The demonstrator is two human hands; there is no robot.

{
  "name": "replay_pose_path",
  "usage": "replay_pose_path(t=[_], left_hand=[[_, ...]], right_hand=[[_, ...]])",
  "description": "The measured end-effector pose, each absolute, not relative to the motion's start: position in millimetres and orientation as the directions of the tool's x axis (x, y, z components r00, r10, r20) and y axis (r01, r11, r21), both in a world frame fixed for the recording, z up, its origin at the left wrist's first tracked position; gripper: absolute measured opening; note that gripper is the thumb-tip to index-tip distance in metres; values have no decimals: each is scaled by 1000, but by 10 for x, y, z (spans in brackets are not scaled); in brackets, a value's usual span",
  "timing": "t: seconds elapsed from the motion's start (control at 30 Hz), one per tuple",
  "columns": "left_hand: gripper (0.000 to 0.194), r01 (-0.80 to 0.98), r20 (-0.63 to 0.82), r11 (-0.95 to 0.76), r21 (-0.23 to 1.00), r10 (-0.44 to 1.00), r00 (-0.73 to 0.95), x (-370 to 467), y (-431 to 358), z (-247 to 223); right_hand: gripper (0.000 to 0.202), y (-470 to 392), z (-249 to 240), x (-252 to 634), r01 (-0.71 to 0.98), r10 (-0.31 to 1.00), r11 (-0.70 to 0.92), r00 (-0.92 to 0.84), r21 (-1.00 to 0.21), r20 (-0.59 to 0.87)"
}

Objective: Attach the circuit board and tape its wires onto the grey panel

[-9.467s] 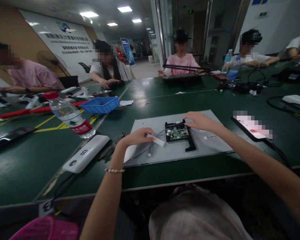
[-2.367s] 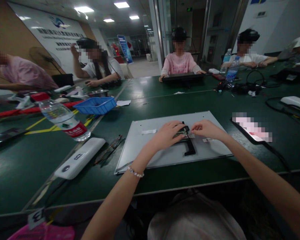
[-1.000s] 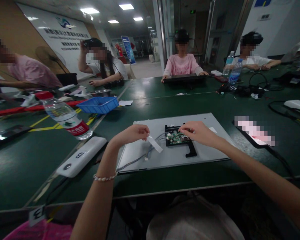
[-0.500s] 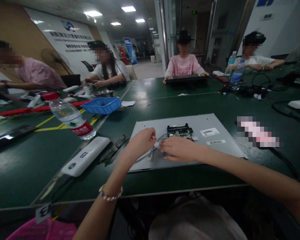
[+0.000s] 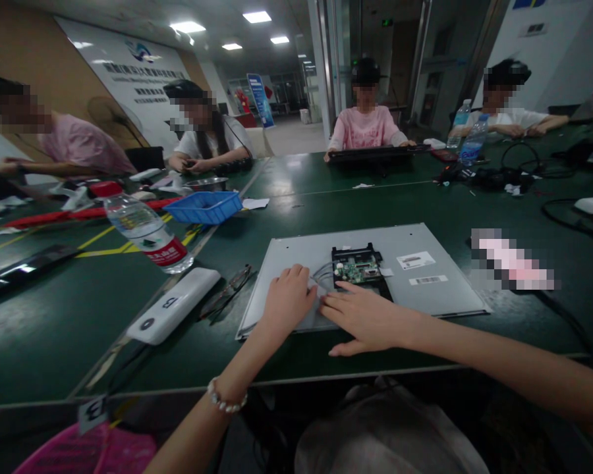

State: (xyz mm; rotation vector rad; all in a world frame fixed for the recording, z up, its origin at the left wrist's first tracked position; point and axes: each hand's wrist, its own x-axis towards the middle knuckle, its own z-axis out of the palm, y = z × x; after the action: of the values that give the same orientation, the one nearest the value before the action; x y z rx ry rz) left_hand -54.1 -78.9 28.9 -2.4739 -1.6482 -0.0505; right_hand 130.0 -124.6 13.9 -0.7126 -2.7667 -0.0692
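Note:
A flat grey metal panel point(image 5: 400, 234), apparently the back of a screen, lies on the table before me. Near its middle sits a black frame with a green circuit board point(image 5: 358, 268), and thin grey cables point(image 5: 322, 268) run from it to the left. My left hand point(image 5: 289, 299) rests low over the panel's left part, fingers curled and tips hidden beside the cables. A whitish, tape-like piece point(image 5: 317, 289) shows between the hands. My right hand point(image 5: 363, 317) lies palm down at the panel's near edge, fingers stretched toward that piece and thumb apart.
Left of the panel are folded glasses point(image 5: 227, 293), a white power bank-like device point(image 5: 175, 306), a water bottle point(image 5: 151, 230) and a blue tray point(image 5: 205, 207). A blurred pink item point(image 5: 514, 260) lies right. Several people sit around the green table point(image 5: 296, 217).
My left hand has come down onto the panel and nearer to me. The right hand has drawn back toward the near edge, uncovering more of the circuit board.

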Motion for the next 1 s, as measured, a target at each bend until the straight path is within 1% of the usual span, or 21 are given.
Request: replay_pose_path(t=[0.13,0.2,0.27,0.33,0.43,0.47,0.53,0.6,0.7,0.77,0.87,0.93,1.0], left_hand=[[25,907,91,-421,13,904,418,-657,-687,284],[27,898,93,-433,78,900,426,-723,-643,280],[31,898,136,-422,125,904,406,-782,-611,280],[38,901,193,-406,154,907,375,-830,-583,284],[49,898,202,-406,172,906,371,-884,-513,293],[51,898,179,-403,177,910,374,-898,-477,294],[51,897,111,-396,196,918,381,-920,-387,285],[47,887,55,-403,223,914,402,-933,-289,262],[33,868,14,-429,250,898,440,-936,-176,223],[27,861,7,-435,266,893,449,-930,-141,208],[22,842,25,-459,285,881,472,-927,-120,217],[22,823,49,-491,287,865,499,-936,-89,246],[25,800,76,-526,289,846,528,-948,-24,293]], right_hand=[[49,-1287,286,1489,493,503,863,-820,-112,271],[40,-1230,380,1673,563,581,813,-768,-148,270],[35,-1117,447,1902,665,691,721,-671,-192,271],[31,-969,454,2137,755,799,600,-550,-263,244],[26,-762,351,2396,790,887,457,-437,-409,147],[25,-712,298,2442,781,902,418,-416,-463,114],[24,-648,189,2479,763,915,371,-399,-530,65],[24,-622,99,2463,750,916,356,-399,-558,50],[26,-607,28,2415,744,922,342,-384,-574,51],[26,-595,27,2404,746,926,323,-376,-582,32],[19,-558,63,2452,742,924,299,-381,-600,-11],[15,-509,77,2529,738,930,282,-367,-612,-14],[15,-435,56,2625,747,949,249,-315,-617,1]])
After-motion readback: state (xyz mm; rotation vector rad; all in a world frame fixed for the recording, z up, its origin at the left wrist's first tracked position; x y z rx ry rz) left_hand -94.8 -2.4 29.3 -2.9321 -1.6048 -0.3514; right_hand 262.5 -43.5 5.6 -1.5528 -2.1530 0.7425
